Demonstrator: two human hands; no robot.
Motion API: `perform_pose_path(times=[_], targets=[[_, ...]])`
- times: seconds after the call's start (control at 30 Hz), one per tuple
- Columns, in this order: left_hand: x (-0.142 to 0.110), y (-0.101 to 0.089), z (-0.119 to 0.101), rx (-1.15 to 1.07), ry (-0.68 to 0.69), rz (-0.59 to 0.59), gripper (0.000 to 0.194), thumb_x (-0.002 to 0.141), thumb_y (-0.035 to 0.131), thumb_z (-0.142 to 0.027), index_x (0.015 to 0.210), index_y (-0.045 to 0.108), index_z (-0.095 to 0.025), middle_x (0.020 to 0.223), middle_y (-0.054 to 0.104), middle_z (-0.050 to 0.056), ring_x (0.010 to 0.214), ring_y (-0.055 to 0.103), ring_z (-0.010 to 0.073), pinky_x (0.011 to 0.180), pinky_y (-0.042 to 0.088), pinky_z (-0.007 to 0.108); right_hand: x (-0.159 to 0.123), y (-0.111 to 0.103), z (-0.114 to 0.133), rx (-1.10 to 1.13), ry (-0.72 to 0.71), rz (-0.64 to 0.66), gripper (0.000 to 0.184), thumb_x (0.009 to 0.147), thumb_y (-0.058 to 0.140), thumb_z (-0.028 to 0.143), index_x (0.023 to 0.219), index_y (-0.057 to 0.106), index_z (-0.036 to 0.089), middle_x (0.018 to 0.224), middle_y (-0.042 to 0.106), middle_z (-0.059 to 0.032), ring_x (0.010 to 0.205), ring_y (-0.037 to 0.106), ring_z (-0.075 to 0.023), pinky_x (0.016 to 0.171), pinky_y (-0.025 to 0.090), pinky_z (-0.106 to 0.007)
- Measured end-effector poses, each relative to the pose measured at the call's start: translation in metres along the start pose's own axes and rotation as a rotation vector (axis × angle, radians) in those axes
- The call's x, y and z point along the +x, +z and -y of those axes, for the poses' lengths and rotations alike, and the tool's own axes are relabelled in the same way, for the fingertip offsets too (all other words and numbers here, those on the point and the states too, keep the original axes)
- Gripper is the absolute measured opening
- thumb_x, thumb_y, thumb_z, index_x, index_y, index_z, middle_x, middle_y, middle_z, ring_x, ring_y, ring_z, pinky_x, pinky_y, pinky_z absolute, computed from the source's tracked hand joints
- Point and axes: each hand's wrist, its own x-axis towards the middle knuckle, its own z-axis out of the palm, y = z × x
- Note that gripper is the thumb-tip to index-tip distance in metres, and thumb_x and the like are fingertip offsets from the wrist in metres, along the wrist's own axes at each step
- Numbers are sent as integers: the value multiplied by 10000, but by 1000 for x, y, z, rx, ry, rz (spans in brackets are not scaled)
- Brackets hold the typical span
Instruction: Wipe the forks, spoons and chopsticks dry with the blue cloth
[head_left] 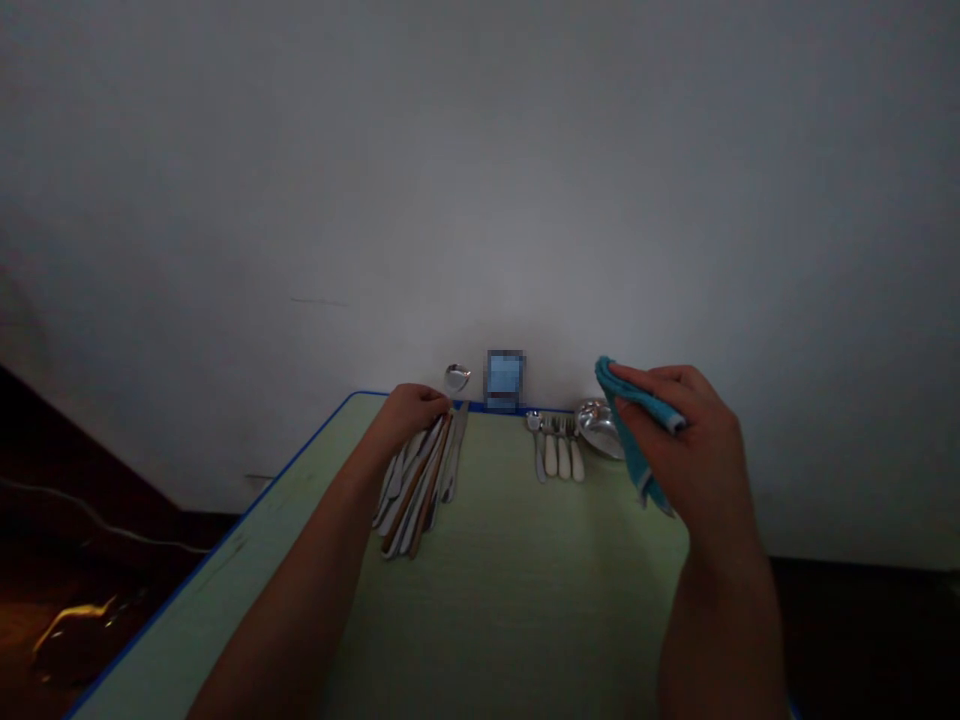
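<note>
My right hand (694,440) is closed around a folded teal cloth (637,470), raised over the far right part of the table. At the far left, my left hand (412,410) has its fingers pinched together over the upper ends of a pile of cutlery (412,490). What those fingers hold, if anything, is hidden. The pile has metal pieces and some with brown handles. Just beyond the left fingertips shows a shiny metal spoon or ladle bowl (457,377); its handle is out of sight. A long silver knife-like piece (455,455) lies along the pile's right side.
Several white-handled forks (564,455) and a small metal spoon (538,450) lie in a row. A shiny metal bowl (600,430) stands beside them, partly behind the cloth. A blurred-out screen (505,380) leans at the wall. The pale green table (510,600) has a blue edge.
</note>
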Motion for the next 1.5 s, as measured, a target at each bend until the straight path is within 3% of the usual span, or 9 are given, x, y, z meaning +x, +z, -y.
perform_pose_path(times=[0.3,0.5,0.6,0.8,1.0,1.17,1.5], targets=[[-25,-3,-39,-275,79,95,270,759,502,-362,779,639,-130,629,620,18,432,394,65,429,297,197,0,1,-2,0,6,28,302,774,586,167,1050,646,271,884,547,-14,792,545,-147,695,475,-326],[-43,-1,-60,-497,89,169,260,732,559,-325,890,636,-132,567,601,-9,398,338,56,399,246,190,-1,5,-8,5,-11,70,311,775,589,167,1068,640,258,890,532,-19,797,543,-144,715,469,-314],[-51,0,-70,-551,96,190,222,720,579,-299,835,636,-118,511,566,-27,385,311,48,386,207,183,-2,7,-12,-22,-9,101,307,765,607,178,1058,646,261,887,527,-16,784,545,-144,699,463,-310],[-65,3,-87,-557,149,218,224,740,590,-331,814,617,-121,524,576,-26,392,316,45,393,215,179,-3,10,-20,-31,-43,139,284,780,590,190,1051,649,253,885,516,-22,767,532,-141,662,457,-296],[-76,6,-103,-478,186,158,205,743,591,-316,803,610,-121,526,583,-26,413,364,60,417,257,185,-6,13,-13,-11,-117,196,332,784,560,131,1079,632,267,906,504,-31,795,518,-147,682,450,-299],[-80,10,-105,-438,259,124,219,751,587,-329,835,605,-127,553,612,-11,490,493,101,487,346,210,-9,16,-3,-57,-219,236,379,773,537,84,1113,618,233,927,497,-54,848,494,-168,727,441,-319],[-89,10,-110,-482,300,97,170,753,594,-305,812,596,-146,559,613,-20,519,542,108,504,385,206,-11,17,-1,-118,-225,257,418,765,510,52,1139,602,214,936,488,-65,858,472,-178,736,429,-328]])
